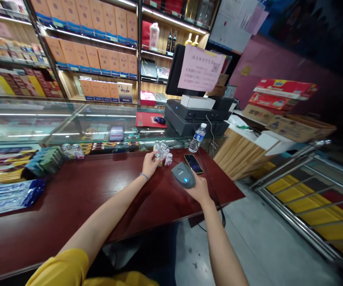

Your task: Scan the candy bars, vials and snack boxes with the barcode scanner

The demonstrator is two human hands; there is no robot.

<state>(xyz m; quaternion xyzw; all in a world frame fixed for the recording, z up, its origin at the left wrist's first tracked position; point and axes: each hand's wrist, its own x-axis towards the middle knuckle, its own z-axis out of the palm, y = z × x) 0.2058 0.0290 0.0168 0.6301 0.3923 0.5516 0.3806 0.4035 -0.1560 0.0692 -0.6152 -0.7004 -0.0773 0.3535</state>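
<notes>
The small jars (168, 159) stood clustered on the desk (100, 172), the left hand (149, 165) at them, though whether it gripped one I couldn't tell. The right hand (200, 187) was wrapped around a scanner (181, 174) near a phone (194, 163) and bottle (198, 138).

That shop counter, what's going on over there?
A person's right hand holds a handheld barcode scanner, its blue light lit. Their left hand is at a cluster of small clear containers on the dark red counter; whether it grips one is unclear. A smartphone and a plastic water bottle are just beyond the scanner.
</notes>
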